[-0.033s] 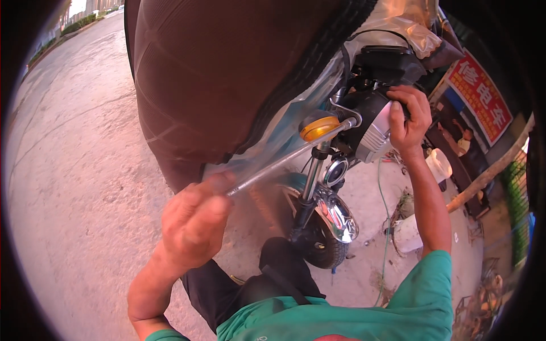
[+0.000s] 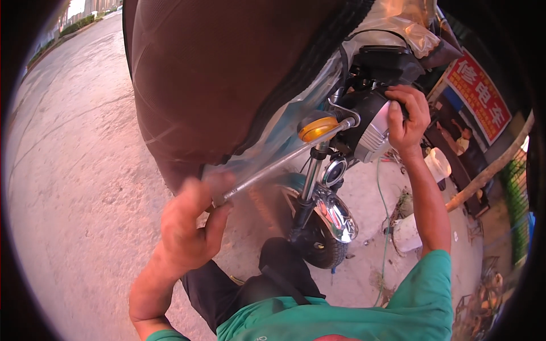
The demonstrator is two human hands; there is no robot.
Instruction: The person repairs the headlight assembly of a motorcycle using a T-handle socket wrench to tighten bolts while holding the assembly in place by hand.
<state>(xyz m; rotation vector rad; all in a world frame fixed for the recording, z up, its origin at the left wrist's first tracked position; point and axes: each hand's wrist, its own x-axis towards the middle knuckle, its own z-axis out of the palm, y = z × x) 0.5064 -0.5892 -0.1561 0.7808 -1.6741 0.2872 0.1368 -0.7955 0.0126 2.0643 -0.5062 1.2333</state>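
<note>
A long, slim metal wrench (image 2: 278,162) slants across the middle. Its lower end is at my left hand (image 2: 187,221), whose thumb and fingers close around it; the fingertips are blurred. The far end of the wrench meets the side of a black headlamp housing (image 2: 360,108), just past a round orange turn signal (image 2: 317,129). My right hand (image 2: 410,116) grips the housing's top and silver ribbed front (image 2: 376,133), fingers curled over the upper edge and thumb on the near face. Whatever the wrench's tip sits on is hidden.
Below the lamp are the fork (image 2: 310,182), a horn (image 2: 334,171), a chrome mudguard (image 2: 338,216) and the front tyre (image 2: 324,250). A big brown cover (image 2: 227,74) hangs at upper left. A green hose (image 2: 384,250), a white bucket (image 2: 438,165) and a wooden pole (image 2: 483,179) are at right.
The fingers of my left hand have loosened and shifted around the wrench's lower end, with the thumb now lower and apart. My right hand stays on the headlamp.
</note>
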